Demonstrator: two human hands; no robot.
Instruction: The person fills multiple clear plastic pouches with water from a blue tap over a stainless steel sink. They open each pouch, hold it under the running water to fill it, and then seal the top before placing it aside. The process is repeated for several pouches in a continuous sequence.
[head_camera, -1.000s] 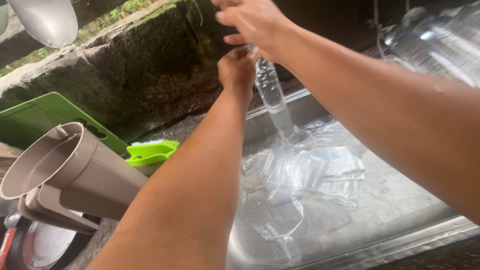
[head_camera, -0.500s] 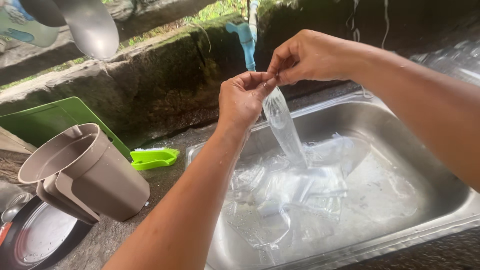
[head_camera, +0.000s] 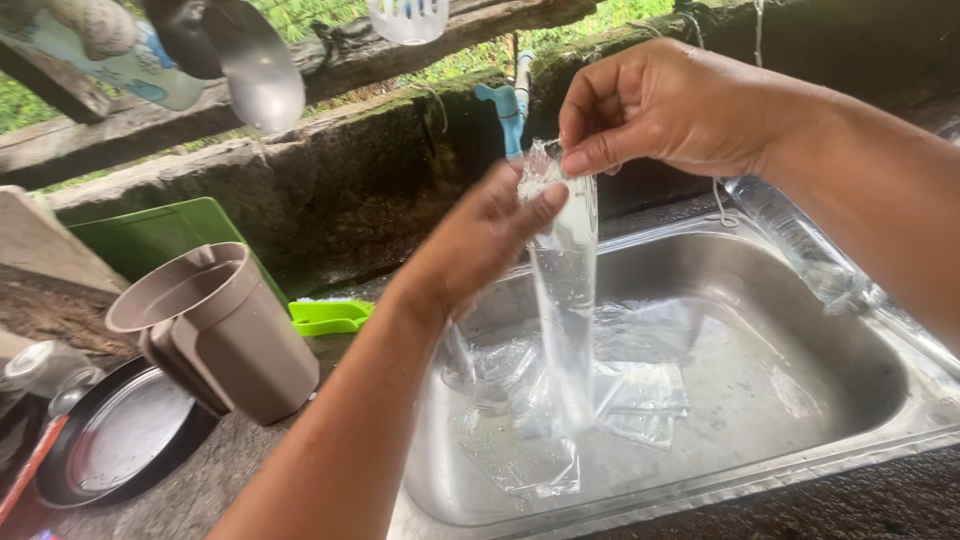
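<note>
**Inspector:** Report the hands as observed.

**Assistant:** Both were raised over the steel sink (head_camera: 860, 420); the left hand (head_camera: 490, 240) and the right hand (head_camera: 660, 105) each pinched the top of a narrow clear plastic bag (head_camera: 565, 300); the bag hung upright between them, its lower end over the basin.

**Inspector:** Reason for that grip?

**Assistant:** In my judgement, fingers at the mouth kept it gathered while the length hung straight, so any drip fell into the sink; more clear bags (head_camera: 540, 440) lay wet on the sink floor beneath.

**Inspector:** Surroundings?

**Assistant:** A grey-brown jug (head_camera: 225, 330) stood on the counter to the left; a green tray (head_camera: 330, 315) lay behind it; a blue tap (head_camera: 505, 105) sat against the mossy wall; a clear bottle (head_camera: 800, 240) lay at the sink's right rim.

**Inspector:** Difference from half a second earlier?

**Assistant:** The grip was unchanged; the hands sat slightly apart rather than touching; the bag hung straighter than its earlier slant.
</note>
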